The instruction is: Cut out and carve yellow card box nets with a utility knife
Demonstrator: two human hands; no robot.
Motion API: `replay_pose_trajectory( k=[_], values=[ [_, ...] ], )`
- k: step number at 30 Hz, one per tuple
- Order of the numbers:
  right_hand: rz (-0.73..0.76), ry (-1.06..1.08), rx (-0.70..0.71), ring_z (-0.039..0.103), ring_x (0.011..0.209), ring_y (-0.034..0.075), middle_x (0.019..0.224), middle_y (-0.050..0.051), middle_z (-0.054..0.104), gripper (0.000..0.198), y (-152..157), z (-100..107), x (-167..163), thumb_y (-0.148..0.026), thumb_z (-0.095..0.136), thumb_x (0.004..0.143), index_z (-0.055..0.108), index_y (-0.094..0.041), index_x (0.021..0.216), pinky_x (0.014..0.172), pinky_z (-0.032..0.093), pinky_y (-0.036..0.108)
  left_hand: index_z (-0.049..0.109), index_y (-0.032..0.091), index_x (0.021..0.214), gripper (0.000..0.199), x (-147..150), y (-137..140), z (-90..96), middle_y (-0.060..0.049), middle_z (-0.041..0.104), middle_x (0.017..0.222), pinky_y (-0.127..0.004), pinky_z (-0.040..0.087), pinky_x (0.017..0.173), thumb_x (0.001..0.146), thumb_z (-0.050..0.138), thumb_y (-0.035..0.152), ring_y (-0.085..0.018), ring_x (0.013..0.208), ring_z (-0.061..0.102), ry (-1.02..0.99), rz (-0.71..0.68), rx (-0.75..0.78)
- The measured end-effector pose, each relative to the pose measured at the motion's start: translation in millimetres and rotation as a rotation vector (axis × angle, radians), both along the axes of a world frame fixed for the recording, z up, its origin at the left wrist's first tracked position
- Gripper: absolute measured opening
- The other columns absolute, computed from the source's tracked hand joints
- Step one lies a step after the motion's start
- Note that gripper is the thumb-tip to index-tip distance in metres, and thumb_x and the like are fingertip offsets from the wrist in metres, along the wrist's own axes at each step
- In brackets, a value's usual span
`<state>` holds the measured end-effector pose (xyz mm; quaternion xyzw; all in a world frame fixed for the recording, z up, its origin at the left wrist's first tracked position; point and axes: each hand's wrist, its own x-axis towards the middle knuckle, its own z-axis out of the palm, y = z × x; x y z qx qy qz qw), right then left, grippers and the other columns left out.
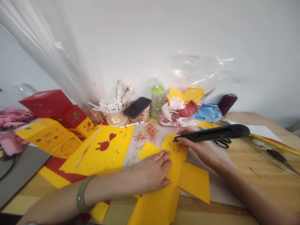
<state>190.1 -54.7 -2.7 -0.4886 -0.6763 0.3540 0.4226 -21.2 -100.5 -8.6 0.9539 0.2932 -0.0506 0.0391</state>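
Observation:
My right hand (pixel 191 139) grips a black utility knife (pixel 212 132) like a pen. Its tip end meets a yellow paper box cutout (pixel 172 173) at a dark spiral pattern (pixel 174 146) on the upper flap. Pressed on the same cutout, just below that flap, is my left hand (pixel 152 172), its fingers lying flat on the paper. A ring is on one finger and a green bangle (pixel 82 193) on the wrist. Beneath the cutout lies a grey work sheet (pixel 217 187) scattered with red and yellow scraps (pixel 147 132).
On the left stand red boxes (pixel 49 103) and yellow boxes (pixel 47 136), beside a yellow sheet (pixel 112 156) carrying a wooden stick (pixel 89 143). Behind are a pen basket (pixel 116 118), a phone (pixel 137 107), a bottle (pixel 157 98) and a bag of scraps (pixel 181 107). Scissors (pixel 222 142) lie right.

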Motion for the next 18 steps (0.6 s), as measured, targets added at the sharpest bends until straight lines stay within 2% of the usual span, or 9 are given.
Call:
replay_pose_trajectory(
  k=[3,5,8,11,14,18],
  values=[
    [0.029,-0.053,0.042,0.057,0.084,0.021,0.085,0.002,0.061,0.012,1.2,-2.2,0.4,-0.033,0.061,0.079,0.06,-0.023,0.086,0.076,0.048,0.034,0.044,0.001,0.131,0.05,-5.9,3.1,-6.9,-0.021,0.039,0.143,-0.036,0.026,0.113,0.096,0.04,0.037,-0.028,0.139,0.027,-0.037,-0.087,0.058],
    [0.046,-0.091,0.058,0.057,0.079,0.021,0.081,0.002,0.061,0.011,1.1,-3.1,-0.9,-0.034,0.061,0.079,0.06,-0.023,0.082,0.072,0.048,0.034,0.049,0.003,0.126,0.043,-9.3,4.6,-8.2,-0.02,0.041,0.142,-0.035,0.027,0.112,0.095,0.041,0.031,-0.027,0.137,0.03,-0.05,-0.115,0.083],
    [0.054,-0.11,0.034,0.056,0.073,0.019,0.077,0.001,0.059,0.013,-0.4,-6.4,-3.5,-0.036,0.06,0.08,0.057,-0.023,0.08,0.065,0.046,0.031,0.053,0.003,0.123,0.036,-11.4,5.9,-7.4,-0.02,0.039,0.143,-0.035,0.031,0.108,0.091,0.041,0.017,-0.028,0.134,0.036,-0.02,-0.067,0.071],
    [0.059,-0.121,-0.001,0.053,0.071,0.017,0.077,-0.001,0.056,0.012,-1.5,-12.3,-3.7,-0.034,0.057,0.082,0.053,-0.023,0.083,0.061,0.044,0.028,0.053,0.006,0.121,0.036,-11.0,6.4,-9.0,-0.019,0.039,0.143,-0.034,0.034,0.105,0.09,0.036,0.011,-0.028,0.132,0.039,-0.02,-0.029,0.068],
    [0.066,-0.132,0.02,0.053,0.072,0.016,0.079,-0.001,0.056,0.011,-1.4,-15.4,-2.1,-0.033,0.057,0.083,0.052,-0.024,0.087,0.063,0.043,0.027,0.052,0.007,0.122,0.037,-11.1,6.5,-13.4,-0.016,0.041,0.142,-0.033,0.032,0.106,0.091,0.032,0.011,-0.026,0.133,0.038,-0.028,-0.04,0.112],
    [0.088,-0.103,0.057,0.055,0.081,0.018,0.087,0.0,0.06,0.012,-1.6,-12.0,-1.3,-0.032,0.058,0.083,0.054,-0.025,0.091,0.073,0.045,0.029,0.046,0.008,0.128,0.04,-13.0,6.7,-14.4,-0.014,0.045,0.14,-0.03,0.03,0.107,0.092,0.032,0.011,-0.022,0.131,0.041,-0.073,-0.048,0.122]
  ],
)
